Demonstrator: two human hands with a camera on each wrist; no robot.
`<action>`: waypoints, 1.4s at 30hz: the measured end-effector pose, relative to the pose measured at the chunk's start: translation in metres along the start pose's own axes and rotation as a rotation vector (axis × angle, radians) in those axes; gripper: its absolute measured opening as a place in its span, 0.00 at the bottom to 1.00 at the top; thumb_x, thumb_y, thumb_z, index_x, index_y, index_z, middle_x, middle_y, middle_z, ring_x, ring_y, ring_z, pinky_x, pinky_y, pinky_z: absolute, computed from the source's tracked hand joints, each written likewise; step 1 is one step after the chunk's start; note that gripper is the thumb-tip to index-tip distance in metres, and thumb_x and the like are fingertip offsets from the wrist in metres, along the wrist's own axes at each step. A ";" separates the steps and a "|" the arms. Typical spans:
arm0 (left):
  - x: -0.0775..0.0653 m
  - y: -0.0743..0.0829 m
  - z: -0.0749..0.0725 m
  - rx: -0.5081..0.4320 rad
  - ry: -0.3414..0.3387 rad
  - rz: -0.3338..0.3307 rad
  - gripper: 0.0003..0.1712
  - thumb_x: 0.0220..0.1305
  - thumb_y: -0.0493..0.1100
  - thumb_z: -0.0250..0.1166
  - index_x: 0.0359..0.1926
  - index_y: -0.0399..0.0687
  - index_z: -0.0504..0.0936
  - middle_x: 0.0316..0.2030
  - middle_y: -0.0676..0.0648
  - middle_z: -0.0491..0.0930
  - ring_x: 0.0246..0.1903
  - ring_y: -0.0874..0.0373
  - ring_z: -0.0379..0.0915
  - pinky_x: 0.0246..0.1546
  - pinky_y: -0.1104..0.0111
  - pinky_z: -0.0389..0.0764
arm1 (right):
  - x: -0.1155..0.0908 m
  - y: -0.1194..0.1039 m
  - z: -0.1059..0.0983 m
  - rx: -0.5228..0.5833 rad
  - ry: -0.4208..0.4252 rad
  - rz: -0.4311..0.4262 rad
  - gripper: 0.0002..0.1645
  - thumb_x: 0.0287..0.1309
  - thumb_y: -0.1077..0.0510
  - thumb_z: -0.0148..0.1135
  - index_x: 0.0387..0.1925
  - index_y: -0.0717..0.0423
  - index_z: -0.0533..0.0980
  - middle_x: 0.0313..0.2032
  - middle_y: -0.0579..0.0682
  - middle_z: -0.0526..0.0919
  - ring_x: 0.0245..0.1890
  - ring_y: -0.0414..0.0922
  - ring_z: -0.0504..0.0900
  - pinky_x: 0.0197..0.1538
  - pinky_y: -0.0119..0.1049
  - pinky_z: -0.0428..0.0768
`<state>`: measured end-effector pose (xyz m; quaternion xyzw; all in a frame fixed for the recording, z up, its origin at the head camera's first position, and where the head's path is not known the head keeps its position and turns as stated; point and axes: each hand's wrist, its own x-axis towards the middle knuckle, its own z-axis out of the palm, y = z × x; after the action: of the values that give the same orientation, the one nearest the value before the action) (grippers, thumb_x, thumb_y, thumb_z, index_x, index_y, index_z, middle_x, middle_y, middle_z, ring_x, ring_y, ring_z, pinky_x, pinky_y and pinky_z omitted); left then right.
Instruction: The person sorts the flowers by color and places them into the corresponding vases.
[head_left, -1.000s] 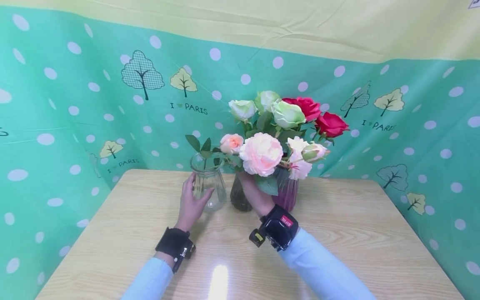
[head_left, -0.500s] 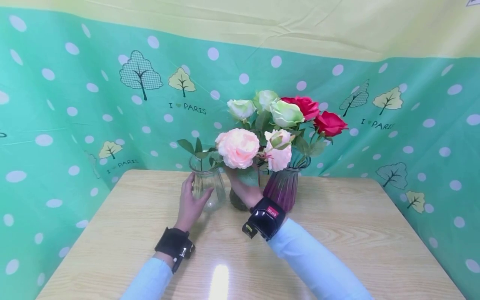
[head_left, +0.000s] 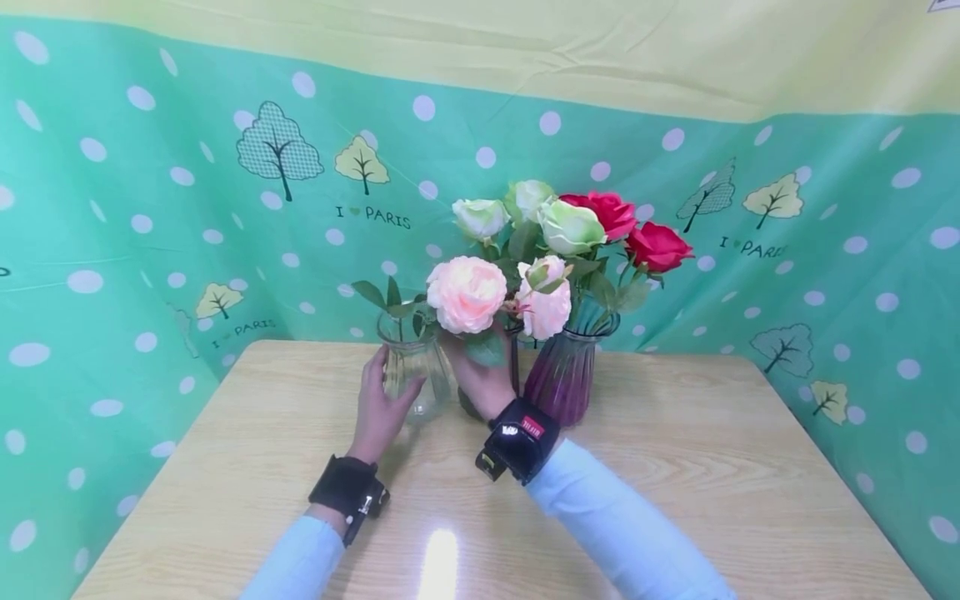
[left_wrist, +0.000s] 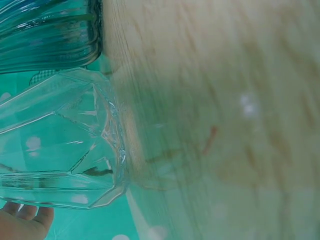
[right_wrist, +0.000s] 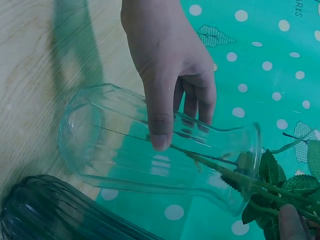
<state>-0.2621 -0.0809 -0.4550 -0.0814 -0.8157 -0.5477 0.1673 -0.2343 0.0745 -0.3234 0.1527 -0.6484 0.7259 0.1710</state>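
My left hand (head_left: 380, 414) grips a clear glass vase (head_left: 414, 371), thumb on the near side and fingers round the left. My right hand (head_left: 482, 379) holds an artificial flower spray just right of the vase mouth, with a large pink bloom (head_left: 467, 294) and a smaller pink bloom (head_left: 545, 308). In the right wrist view, the spray's green stem (right_wrist: 215, 167) passes through the mouth of the vase (right_wrist: 135, 175), its thin end inside; right fingertips (right_wrist: 292, 225) touch the stem by the leaves. Most right-hand fingers are hidden behind the bloom and leaves.
A purple ribbed vase (head_left: 562, 379) with red roses (head_left: 660, 247) stands to the right. Behind my right hand, a dark vase (head_left: 468, 405) is mostly hidden. Pale green roses (head_left: 572, 227) rise behind the pink blooms. A polka-dot cloth (head_left: 225, 167) hangs behind the wooden table (head_left: 675, 467).
My right hand has moved left with the pink flower spray, carrying its blooms nearer the clear vase and uncovering the purple vase. My left hand stays on the clear vase.
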 end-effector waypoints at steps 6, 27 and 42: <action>0.000 0.001 0.001 -0.003 -0.009 -0.001 0.47 0.59 0.51 0.65 0.71 0.42 0.49 0.68 0.37 0.54 0.67 0.43 0.54 0.65 0.48 0.62 | -0.006 0.003 -0.001 -0.216 0.192 -0.136 0.28 0.47 0.68 0.66 0.52 0.66 0.70 0.49 0.61 0.80 0.51 0.54 0.78 0.58 0.41 0.77; 0.000 0.000 0.002 0.001 -0.003 -0.011 0.47 0.58 0.51 0.66 0.71 0.42 0.50 0.68 0.38 0.55 0.66 0.44 0.55 0.66 0.50 0.62 | -0.006 0.012 0.004 -0.410 0.187 -0.075 0.22 0.44 0.66 0.67 0.46 0.61 0.76 0.44 0.56 0.84 0.45 0.50 0.82 0.53 0.40 0.79; 0.000 0.001 0.001 0.017 0.006 -0.009 0.47 0.59 0.50 0.65 0.71 0.41 0.51 0.68 0.37 0.56 0.66 0.44 0.55 0.65 0.50 0.63 | -0.004 0.018 0.012 -0.370 0.163 0.112 0.20 0.47 0.63 0.66 0.46 0.60 0.76 0.40 0.57 0.84 0.44 0.51 0.82 0.52 0.39 0.80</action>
<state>-0.2622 -0.0800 -0.4543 -0.0744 -0.8203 -0.5417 0.1680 -0.2384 0.0605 -0.3401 0.0231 -0.7621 0.6129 0.2073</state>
